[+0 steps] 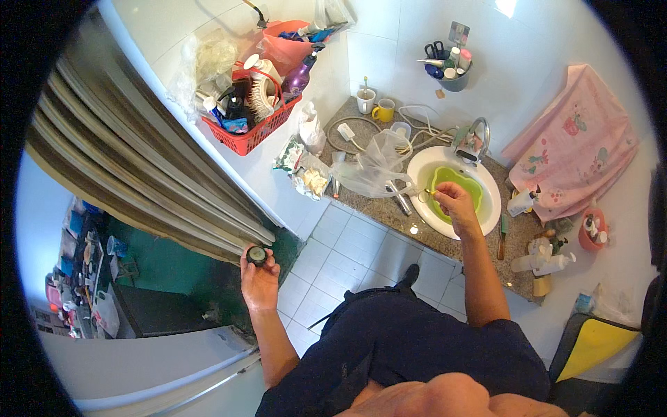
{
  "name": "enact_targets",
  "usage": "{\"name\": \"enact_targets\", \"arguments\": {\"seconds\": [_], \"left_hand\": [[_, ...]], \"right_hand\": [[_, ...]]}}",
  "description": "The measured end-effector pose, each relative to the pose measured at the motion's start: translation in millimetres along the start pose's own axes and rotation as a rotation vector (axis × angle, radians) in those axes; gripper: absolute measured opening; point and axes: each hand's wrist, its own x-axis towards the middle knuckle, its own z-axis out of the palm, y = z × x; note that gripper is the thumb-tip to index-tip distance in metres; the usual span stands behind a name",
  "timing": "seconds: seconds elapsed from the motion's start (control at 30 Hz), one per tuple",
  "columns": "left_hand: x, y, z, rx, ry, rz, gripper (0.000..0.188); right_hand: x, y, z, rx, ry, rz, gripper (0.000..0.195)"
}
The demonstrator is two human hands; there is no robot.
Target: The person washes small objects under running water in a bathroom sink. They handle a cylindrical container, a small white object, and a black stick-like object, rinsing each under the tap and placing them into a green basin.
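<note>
My left hand holds a small round black container or lid with a pale greenish centre, near the curtain's lower edge. My right hand is over the white oval sink, pinching a small yellow-and-dark item between thumb and fingers. A thin ring shows beside that item; what it is I cannot tell. Below the hand a green plastic basin sits inside the sink and seems to hold water. A chrome faucet curves over the sink's back rim.
On the granite counter lie a clear plastic bag, a metal cylinder, mugs and a coiled hose. Several pump bottles stand at right. A red basket of toiletries juts out at upper left. A striped curtain hangs left.
</note>
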Motion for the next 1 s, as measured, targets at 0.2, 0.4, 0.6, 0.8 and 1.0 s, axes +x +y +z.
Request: {"name": "enact_targets", "arguments": {"seconds": [0.2,0.4,0.6,0.8,1.0], "left_hand": [[1,-1,2,-0.006,-0.010,-0.009,0.051],[-1,3,1,-0.019,-0.001,0.004,0.054],[-3,4,-8,0.045,0.047,-0.008,0.055],[-2,5,-21,0.034,0.013,-0.032,0.052],[-4,7,-21,0.094,0.031,-0.020,0.050]], "right_hand": [[-6,18,-2,0.029,0.052,0.006,0.016],[-7,46,7,-0.217,0.111,-0.023,0.014],[-15,61,19,-0.015,0.100,0.098,0.015],[-21,83,27,-0.105,0.083,0.129,0.014],[-25,96,35,0.000,0.047,0.188,0.016]]}}
